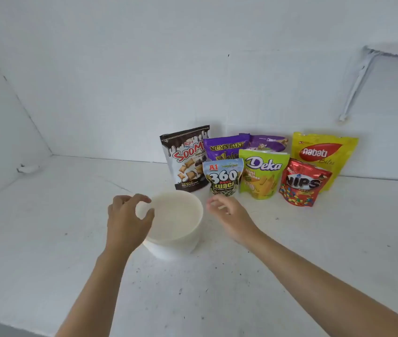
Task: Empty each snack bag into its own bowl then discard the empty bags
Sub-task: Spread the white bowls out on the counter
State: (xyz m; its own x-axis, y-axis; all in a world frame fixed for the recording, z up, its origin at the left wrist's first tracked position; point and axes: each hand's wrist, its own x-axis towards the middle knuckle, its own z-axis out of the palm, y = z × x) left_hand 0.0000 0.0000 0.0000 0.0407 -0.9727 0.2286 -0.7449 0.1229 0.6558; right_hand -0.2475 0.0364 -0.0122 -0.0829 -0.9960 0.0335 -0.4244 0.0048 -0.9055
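Observation:
A stack of white bowls [176, 222] stands on the white counter in front of me. My left hand [127, 220] pinches the left rim of the top bowl. Just right of the stack, my right hand [229, 215] hovers with loosely spread fingers, holding nothing. Behind the bowls several snack bags stand upright: a black Soomi bag [185, 159], a purple Mum's Bake bag [224, 148], a small 360 Kuaci bag [223, 177], a green Deka bag [262, 173], a red Nips bag [302, 183] and a yellow Nabati bag [324, 154].
White walls close the counter [71, 227] at the back and left. A white shelf bracket [356, 86] hangs on the back wall at the upper right. The counter's front edge runs along the lower left.

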